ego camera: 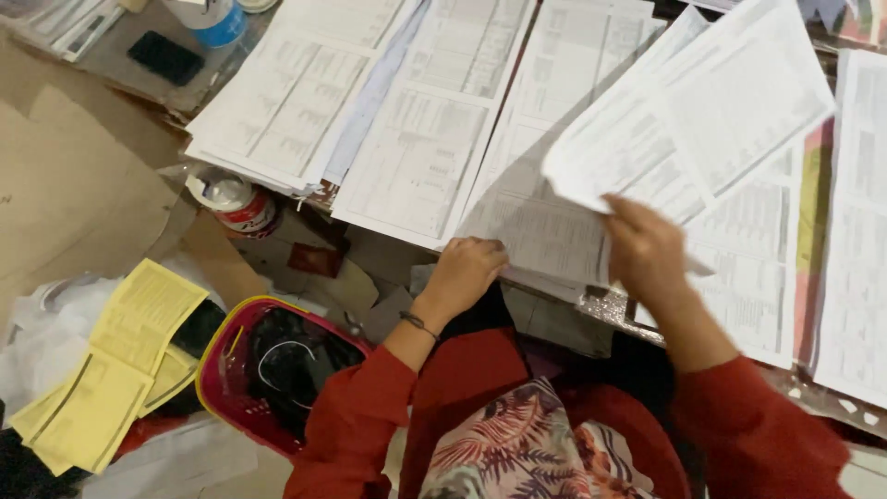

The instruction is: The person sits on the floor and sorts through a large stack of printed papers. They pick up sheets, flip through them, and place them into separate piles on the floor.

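a printed sheet (688,120) is gripped and lifted by the right hand (647,249) (clear of the rows), while the stack (536,231) on the counter (610,310) is pinned by the left hand (467,273), fingers pressed flat

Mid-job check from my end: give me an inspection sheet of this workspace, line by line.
Surface: table edge nearly covered by printed sheets.
Job's things: lifted sheets raised in the right hand; paper stack under the left hand; more stacks alongside.
Clutter: yellow forms, red-rimmed basket, red and white tin, brown cardboard, black phone, blue-banded bottle.
Grippers: right hand grips the lifted sheets; left hand rests, fingers curled, on the paper stack.
Cables: nothing seen.
Surroundings: the person's red sleeves and patterned cloth below.
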